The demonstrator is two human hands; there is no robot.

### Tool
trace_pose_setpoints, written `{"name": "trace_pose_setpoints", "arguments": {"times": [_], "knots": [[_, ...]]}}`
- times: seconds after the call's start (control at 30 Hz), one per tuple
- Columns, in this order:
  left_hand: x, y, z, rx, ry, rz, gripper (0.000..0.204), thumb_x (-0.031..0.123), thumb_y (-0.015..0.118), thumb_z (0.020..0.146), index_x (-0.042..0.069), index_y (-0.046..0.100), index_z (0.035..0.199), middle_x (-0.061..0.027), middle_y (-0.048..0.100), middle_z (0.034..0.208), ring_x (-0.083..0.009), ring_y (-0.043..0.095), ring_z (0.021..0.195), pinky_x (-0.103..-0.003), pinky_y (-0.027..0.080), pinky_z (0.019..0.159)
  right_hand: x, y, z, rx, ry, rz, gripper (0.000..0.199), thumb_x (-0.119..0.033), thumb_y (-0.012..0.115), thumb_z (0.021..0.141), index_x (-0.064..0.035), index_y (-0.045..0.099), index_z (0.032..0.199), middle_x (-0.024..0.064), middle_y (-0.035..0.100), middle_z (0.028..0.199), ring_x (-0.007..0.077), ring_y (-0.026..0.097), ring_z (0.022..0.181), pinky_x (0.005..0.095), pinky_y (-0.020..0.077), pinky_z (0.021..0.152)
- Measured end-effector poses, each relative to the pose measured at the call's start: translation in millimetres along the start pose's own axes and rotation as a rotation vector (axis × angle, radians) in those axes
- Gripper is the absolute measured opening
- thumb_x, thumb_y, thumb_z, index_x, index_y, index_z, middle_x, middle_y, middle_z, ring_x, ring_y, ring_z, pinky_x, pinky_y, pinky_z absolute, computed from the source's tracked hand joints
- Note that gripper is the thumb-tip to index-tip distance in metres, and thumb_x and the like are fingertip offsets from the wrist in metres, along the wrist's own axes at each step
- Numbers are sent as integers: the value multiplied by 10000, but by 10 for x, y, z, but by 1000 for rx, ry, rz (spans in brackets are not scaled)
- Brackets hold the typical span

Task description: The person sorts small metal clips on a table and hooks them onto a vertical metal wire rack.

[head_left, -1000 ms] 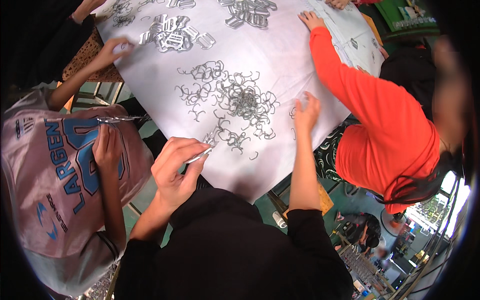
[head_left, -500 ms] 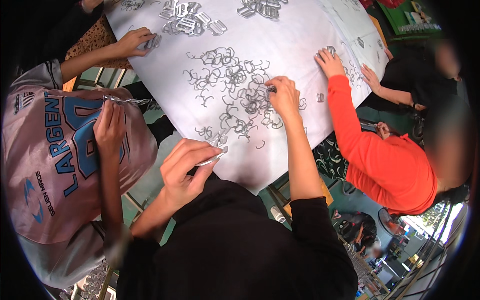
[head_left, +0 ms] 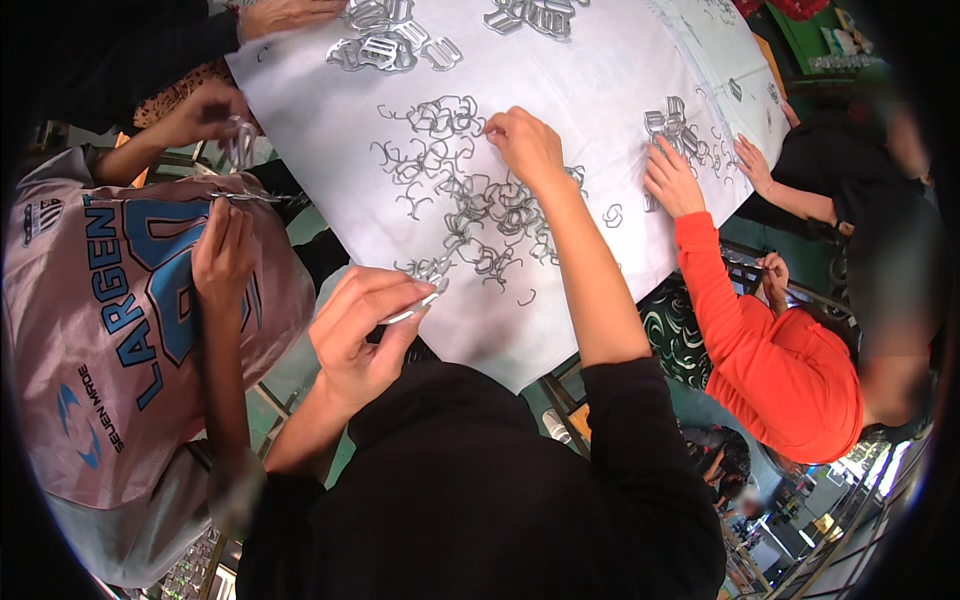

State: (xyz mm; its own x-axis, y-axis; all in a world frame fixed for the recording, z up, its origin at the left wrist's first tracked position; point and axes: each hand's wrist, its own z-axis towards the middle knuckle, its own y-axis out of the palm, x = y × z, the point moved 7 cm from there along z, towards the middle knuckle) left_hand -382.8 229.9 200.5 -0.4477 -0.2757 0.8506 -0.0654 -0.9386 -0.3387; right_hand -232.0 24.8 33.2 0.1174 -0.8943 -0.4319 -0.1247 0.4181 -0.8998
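Observation:
My left hand pinches a flat silvery metal piece between thumb and fingers, over the near left edge of the white-covered table. It resembles the slotted metal plates heaped at the far side. My right hand reaches over the far right part of a loose spread of small curved wire hooks. Its thumb and index finger are closed together at the hooks' edge, and whatever lies between them is too small to make out.
A second heap of slotted plates lies at the far middle. On the left, a person in a printed jersey handles metal pieces. At the right, a person in an orange sleeve reaches to more plates. Another dark-clothed person sits beyond.
My right hand has moved farther away and to the left over the hooks. My left hand keeps its metal piece, nearly in place. The left neighbour's far hand has drawn back with a plate.

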Motion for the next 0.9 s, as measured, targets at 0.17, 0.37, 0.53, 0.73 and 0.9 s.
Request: {"name": "trace_pose_setpoints", "arguments": {"times": [0.17,0.37,0.53,0.73,0.9], "knots": [[-13,-76,129,57,39,19,232,-110,677,649,-48,632,868,-136,642,828,-209,588,695,-267,463,592,190,41,197,-10,-110,-98,92,-153,656,762,-148,674,852,47,602,877,261,612,828,404,472,706],[-156,-170,144,114,-21,64,190,-115,652,692,-53,630,870,-137,633,828,-198,584,707,-255,460,598,146,26,-39,30,64,10,75,-175,648,778,-132,684,828,60,614,862,262,616,804,411,463,721],[-107,-183,205,102,0,75,184,-111,660,700,-54,633,873,-138,634,838,-194,588,719,-257,470,617,-11,227,13,19,152,93,104,-197,669,775,-100,683,809,90,614,871,274,620,810,422,465,733],[-54,-192,158,100,-3,93,181,-112,662,695,-52,637,864,-139,637,840,-192,599,723,-248,475,638,48,177,-21,91,48,-221,94,-184,644,807,-100,651,850,74,602,933,272,610,837,387,478,733],[-58,-143,58,86,-61,31,168,-108,611,732,-59,606,893,-149,620,859,-203,561,750,-291,420,679,-58,210,-321,-106,-41,15,110,-170,639,806,-99,630,888,87,597,939,296,610,840,402,482,714]]}}
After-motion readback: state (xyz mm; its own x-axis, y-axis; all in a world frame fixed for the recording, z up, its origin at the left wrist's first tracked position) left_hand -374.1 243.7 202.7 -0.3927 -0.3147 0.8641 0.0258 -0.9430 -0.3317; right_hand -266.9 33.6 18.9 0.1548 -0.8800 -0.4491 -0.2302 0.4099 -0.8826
